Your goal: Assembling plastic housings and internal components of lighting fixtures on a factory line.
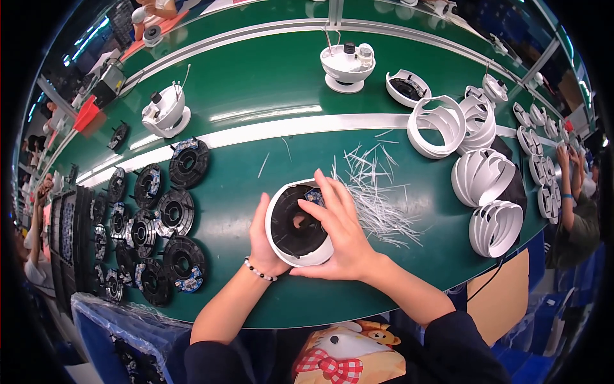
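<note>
Between my hands is a round white plastic housing [276, 246] with a black disc [291, 233] seated inside it. The disc has a hole at its centre, and a bit of blue circuit board shows at its upper right. My left hand [263, 240] wraps the housing's left side, a beaded bracelet on its wrist. Around the right side goes my right hand [345, 237], thumb and fingers reaching over the rim onto the disc. Just right of it lies a loose pile of thin white strips [387, 214] on the green table [236, 281].
Several black discs with circuit boards [176, 211] lie at left, beside a black tray stack [67, 224]. White ring shells [483, 176] stand nested at right. White bowl-shaped units on stands [347, 67] sit at the back. Another person's arms [569, 185] show far right.
</note>
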